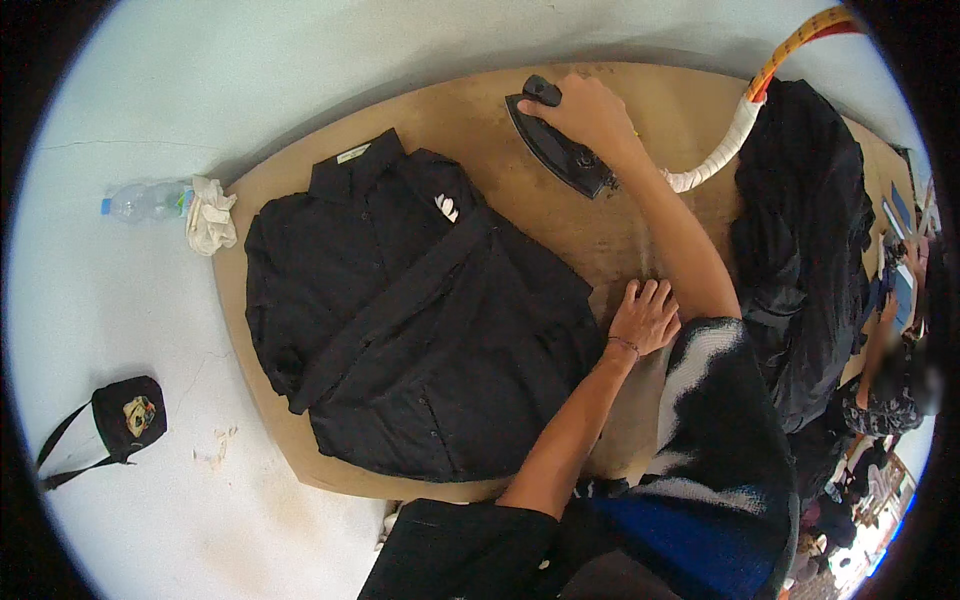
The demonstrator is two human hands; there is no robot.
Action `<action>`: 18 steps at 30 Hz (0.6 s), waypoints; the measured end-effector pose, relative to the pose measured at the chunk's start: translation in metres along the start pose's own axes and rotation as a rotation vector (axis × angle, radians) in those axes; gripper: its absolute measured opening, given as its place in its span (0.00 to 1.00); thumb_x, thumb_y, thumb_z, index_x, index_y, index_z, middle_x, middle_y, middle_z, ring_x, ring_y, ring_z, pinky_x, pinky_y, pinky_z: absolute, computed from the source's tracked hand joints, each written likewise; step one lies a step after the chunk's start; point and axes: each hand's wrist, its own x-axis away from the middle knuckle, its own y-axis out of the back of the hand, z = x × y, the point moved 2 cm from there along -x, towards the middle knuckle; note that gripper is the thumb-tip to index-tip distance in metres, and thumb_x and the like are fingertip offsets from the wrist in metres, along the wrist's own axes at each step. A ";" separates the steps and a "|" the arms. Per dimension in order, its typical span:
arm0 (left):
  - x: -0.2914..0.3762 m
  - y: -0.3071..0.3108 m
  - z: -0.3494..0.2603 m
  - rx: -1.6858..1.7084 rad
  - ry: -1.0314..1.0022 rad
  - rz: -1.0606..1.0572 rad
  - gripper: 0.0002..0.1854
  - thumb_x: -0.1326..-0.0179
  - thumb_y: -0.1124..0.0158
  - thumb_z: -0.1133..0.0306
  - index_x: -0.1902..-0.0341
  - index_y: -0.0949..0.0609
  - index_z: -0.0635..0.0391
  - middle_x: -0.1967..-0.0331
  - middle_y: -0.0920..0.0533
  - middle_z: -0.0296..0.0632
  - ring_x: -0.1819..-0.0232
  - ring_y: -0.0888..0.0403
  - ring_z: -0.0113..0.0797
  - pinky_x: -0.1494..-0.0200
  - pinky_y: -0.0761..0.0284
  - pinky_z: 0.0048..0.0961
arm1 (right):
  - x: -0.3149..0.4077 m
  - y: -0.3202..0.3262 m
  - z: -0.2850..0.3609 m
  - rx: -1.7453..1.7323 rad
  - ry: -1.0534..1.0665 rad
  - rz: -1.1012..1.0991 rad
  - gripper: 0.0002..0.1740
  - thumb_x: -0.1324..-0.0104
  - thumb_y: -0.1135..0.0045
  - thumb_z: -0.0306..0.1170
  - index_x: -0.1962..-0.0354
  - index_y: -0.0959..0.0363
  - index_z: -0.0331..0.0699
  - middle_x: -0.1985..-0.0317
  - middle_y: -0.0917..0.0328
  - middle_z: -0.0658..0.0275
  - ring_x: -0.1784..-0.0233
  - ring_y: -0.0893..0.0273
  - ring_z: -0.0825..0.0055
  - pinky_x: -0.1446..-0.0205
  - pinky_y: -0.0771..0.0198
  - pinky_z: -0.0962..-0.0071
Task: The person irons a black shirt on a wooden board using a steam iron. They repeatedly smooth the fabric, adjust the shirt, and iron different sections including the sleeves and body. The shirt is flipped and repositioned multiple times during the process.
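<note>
My right hand (592, 112) grips the handle of a black clothes iron (564, 146), which is on the tan board (465, 105) near its far edge. A black shirt (420, 315) with a collar and buttons is spread on the board to the left, one sleeve lying diagonally across its front. A small white patch (446, 208) shows near its shoulder. My left hand (645, 316) lies palm down beside the shirt's right edge, fingers slightly apart and holding nothing. A cord wrapped in white (716, 157) runs from behind my right forearm into a yellow-orange hose (795, 45).
A heap of black cloth (795, 262) covers the board's right part. Crumpled whitish cloth or paper (210, 216) and a plastic bottle (146, 202) are by the left edge. A black bag (129, 416) is at lower left. Another person (885, 397) is at far right.
</note>
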 end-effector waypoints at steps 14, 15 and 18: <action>0.001 -0.007 -0.002 0.056 0.017 -0.164 0.20 0.37 0.37 0.55 0.44 0.16 0.47 0.30 0.27 0.45 0.28 0.33 0.44 0.34 0.36 0.55 | 0.005 0.050 -0.027 -0.429 0.199 -0.170 0.33 0.39 0.29 0.59 0.63 0.13 0.32 0.76 0.18 0.59 0.70 0.18 0.68 0.64 0.24 0.65; 0.003 -0.008 0.000 0.046 0.013 -0.149 0.21 0.37 0.37 0.54 0.43 0.16 0.47 0.29 0.27 0.45 0.27 0.34 0.45 0.34 0.36 0.55 | 0.019 0.053 -0.028 -0.565 0.220 -0.216 0.29 0.38 0.27 0.55 0.64 0.13 0.32 0.79 0.20 0.63 0.74 0.20 0.73 0.67 0.26 0.69; 0.000 0.009 -0.003 -0.060 -0.022 0.272 0.25 0.36 0.38 0.50 0.39 0.17 0.47 0.23 0.34 0.44 0.22 0.41 0.44 0.30 0.37 0.54 | 0.049 0.050 -0.049 -0.972 0.267 -0.383 0.21 0.38 0.23 0.44 0.71 0.17 0.33 0.82 0.26 0.70 0.78 0.31 0.83 0.73 0.36 0.78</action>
